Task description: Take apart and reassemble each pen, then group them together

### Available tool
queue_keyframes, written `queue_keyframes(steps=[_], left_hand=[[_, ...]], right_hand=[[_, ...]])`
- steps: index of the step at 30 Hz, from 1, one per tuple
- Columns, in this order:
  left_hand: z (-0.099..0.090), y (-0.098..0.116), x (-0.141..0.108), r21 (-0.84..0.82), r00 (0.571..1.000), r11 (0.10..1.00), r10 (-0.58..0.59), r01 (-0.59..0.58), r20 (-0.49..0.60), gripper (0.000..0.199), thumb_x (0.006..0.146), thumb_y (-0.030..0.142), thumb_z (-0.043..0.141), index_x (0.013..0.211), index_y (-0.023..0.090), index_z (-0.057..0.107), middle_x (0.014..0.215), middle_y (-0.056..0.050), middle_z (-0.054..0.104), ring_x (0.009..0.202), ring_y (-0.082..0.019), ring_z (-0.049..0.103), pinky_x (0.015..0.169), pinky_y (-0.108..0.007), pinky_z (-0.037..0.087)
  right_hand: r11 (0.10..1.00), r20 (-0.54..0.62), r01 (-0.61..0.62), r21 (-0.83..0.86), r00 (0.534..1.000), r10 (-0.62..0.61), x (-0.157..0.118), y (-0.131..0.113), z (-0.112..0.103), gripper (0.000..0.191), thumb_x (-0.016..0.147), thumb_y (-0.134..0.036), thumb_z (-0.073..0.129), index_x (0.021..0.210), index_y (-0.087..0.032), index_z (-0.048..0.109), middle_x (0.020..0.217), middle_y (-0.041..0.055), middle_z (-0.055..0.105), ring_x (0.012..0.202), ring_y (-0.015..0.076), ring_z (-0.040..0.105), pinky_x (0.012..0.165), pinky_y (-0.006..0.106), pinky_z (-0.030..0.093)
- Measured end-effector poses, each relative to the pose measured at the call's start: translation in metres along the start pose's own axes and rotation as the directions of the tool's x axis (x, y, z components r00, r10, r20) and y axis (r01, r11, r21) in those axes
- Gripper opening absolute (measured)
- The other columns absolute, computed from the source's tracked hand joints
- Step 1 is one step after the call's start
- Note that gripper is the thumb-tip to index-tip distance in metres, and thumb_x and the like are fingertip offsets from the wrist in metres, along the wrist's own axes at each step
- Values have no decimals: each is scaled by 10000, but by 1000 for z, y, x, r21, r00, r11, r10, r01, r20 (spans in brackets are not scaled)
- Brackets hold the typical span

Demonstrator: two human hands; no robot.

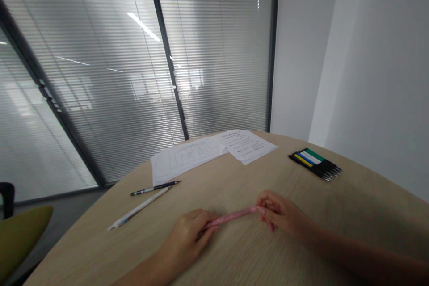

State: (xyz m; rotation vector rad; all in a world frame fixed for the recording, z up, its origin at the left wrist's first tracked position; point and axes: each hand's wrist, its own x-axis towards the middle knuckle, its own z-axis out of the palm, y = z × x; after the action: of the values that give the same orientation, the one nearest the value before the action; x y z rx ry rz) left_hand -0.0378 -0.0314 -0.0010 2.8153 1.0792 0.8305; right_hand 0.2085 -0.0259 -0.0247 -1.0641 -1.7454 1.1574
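A thin pink strip spans the gap between my two hands, a little above the table. Its left end is pinched between the thumb and fingers of my left hand. My right hand grips the other end with its fingertips. The strip runs nearly straight, slightly higher on the right. Its exact kind is too blurred to tell. Left of my hands, a white pen-like stick and a dark pen with a pale section lie on the wooden table.
Several pens with black, green, white, blue and yellow barrels lie side by side on the right. Printed sheets rest near the far table edge, one sheet overlapping. A yellow-green chair stands at left. Glass panels with blinds rise behind.
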Motion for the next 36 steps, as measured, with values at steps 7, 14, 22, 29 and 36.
queue_keyframes(steps=[7,14,22,29,36], left_hand=[[-3,5,3,25,996,996,83,-83,-22,175,827,201,390,831,175,563,619,-18,610,545,-114,562,490,-176,427],[-4,7,2,76,986,985,162,-158,-44,171,850,205,385,843,168,552,612,-17,600,539,-110,552,482,-174,416],[1,-1,-1,48,989,992,121,-117,-84,174,840,209,390,853,166,558,624,-24,605,540,-120,559,476,-185,413],[-2,4,1,68,987,988,144,-139,-78,181,837,193,385,838,160,563,609,-24,603,537,-120,561,474,-186,419],[-4,9,3,145,964,963,242,-225,-112,234,867,214,353,799,143,565,559,-25,586,475,-106,527,433,-179,397]], right_hand=[[995,-10,0,-104,1000,-1,-1,3,-1,177,783,-314,441,673,-178,472,571,-29,504,426,59,445,436,179,348],[965,-5,3,-262,1000,-4,-3,3,-3,273,823,-280,378,596,-173,484,498,-28,500,444,74,477,462,183,358],[967,-11,7,-253,1000,-11,-3,0,-1,282,834,-294,360,616,-167,488,509,-27,496,429,69,464,442,176,354],[983,10,35,-182,999,-33,-3,4,1,146,821,-293,402,771,-183,483,562,-38,504,419,61,442,421,168,345],[957,9,50,-286,999,-49,-6,2,-1,224,842,-290,361,680,-176,466,527,-33,505,444,73,466,458,180,360]])
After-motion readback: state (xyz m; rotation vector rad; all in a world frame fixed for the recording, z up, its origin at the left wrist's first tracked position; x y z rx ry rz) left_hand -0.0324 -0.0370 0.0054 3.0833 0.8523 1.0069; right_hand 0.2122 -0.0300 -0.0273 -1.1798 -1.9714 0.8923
